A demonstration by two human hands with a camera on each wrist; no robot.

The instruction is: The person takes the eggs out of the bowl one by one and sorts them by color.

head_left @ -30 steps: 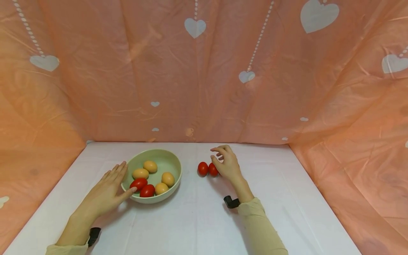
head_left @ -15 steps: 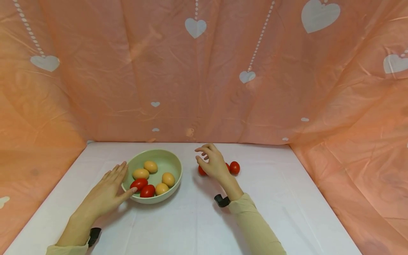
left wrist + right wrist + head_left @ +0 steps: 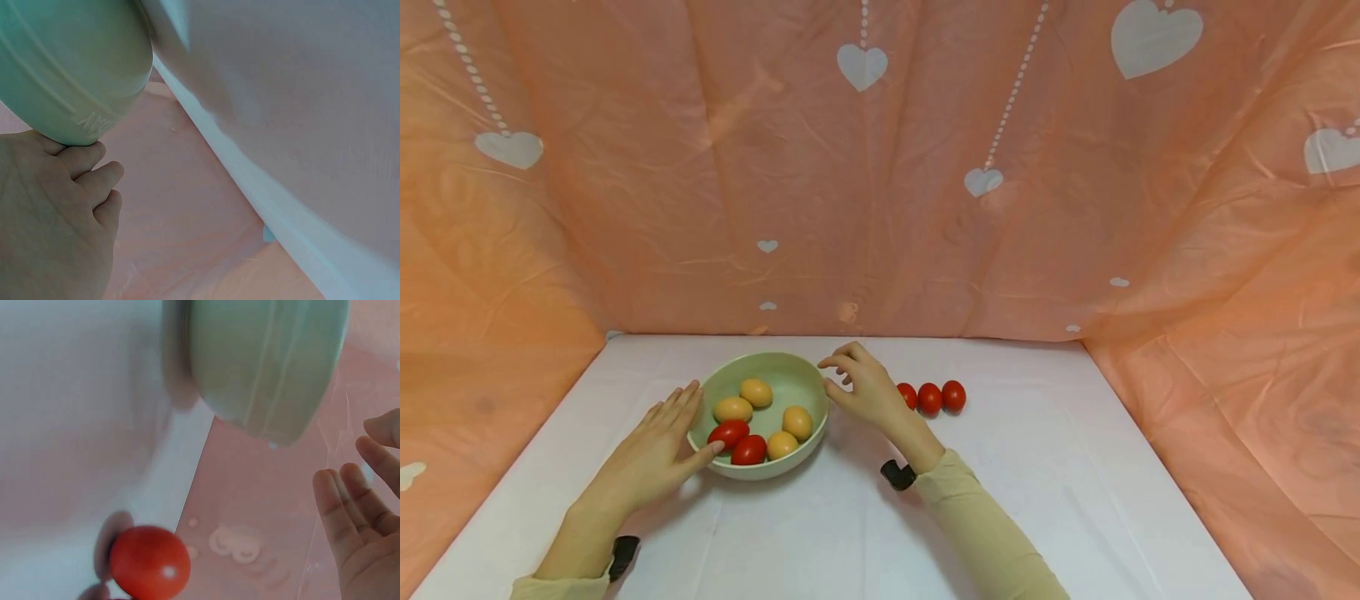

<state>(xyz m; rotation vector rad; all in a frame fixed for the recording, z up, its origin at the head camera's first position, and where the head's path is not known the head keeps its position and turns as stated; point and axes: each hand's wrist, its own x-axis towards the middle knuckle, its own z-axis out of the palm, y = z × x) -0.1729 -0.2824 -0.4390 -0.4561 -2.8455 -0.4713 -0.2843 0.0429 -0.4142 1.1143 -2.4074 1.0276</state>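
Note:
My left hand [image 3: 651, 458] lies at the left side of a pale green bowl [image 3: 808, 379], fingers along the outside and thumb over the rim. In the left wrist view its fingertips [image 3: 94, 153] touch the bowl's outer wall. Inside the bowl are yellow egg-shaped things [image 3: 732, 409] and two glossy red egg-shaped things [image 3: 748, 450]. Beside the bowl's right rim hovers my right hand [image 3: 867, 390], fingers loosely bent, with nothing seen between them. Whether it touches the rim cannot be told from the head view; the right wrist view shows its fingers [image 3: 337, 519] apart from the bowl.
More red egg-shaped things [image 3: 929, 400] stand in a row right of my right hand, on a white cloth-covered table [image 3: 820, 533]. My hand may hide part of the row. An orange curtain [image 3: 910, 250] with white hearts encloses the back and sides.
My right hand has moved left, from over the red row to the bowl's right rim, uncovering red things on the right. The left hand and bowl have stayed put.

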